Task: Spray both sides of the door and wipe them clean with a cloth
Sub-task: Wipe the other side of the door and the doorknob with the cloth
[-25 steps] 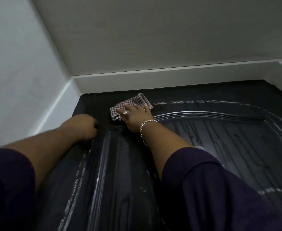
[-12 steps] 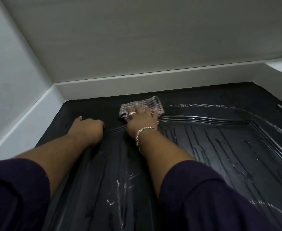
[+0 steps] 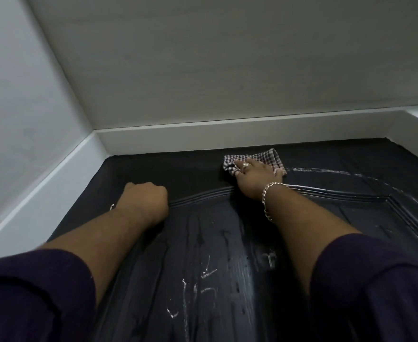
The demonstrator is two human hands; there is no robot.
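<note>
Door: the black panelled door (image 3: 203, 243) fills the lower view, seen looking up toward its top edge under the white frame (image 3: 227, 134) and ceiling (image 3: 203, 58).

Cloth: a checked cloth (image 3: 268, 157) lies flat on the top rail of the door, just under the frame, right of centre.

Right hand: the right hand (image 3: 255, 176) presses the cloth against the door with fingers laid over it; its grip is spread flat on the cloth rather than bunched round it. A bracelet (image 3: 268, 193) hangs at the wrist.

Left hand: the left hand (image 3: 145, 198) rests on the door near its left edge, grip closed into a fist with nothing seen in it.

What changed: over the last second the cloth has slid rightward along the top rail, from near the left corner to right of centre. The left fist has stayed about where it was, bracing.

Wet marks: white streaks and drips (image 3: 198, 287) sit on the middle panel, and a foamy line (image 3: 339, 172) runs along the rail to the right of the cloth.

Meaning for the task: the top strip looks half wiped; the streaks ahead and the panel below seem yet to be done, and I cannot see the door's other side.
</note>
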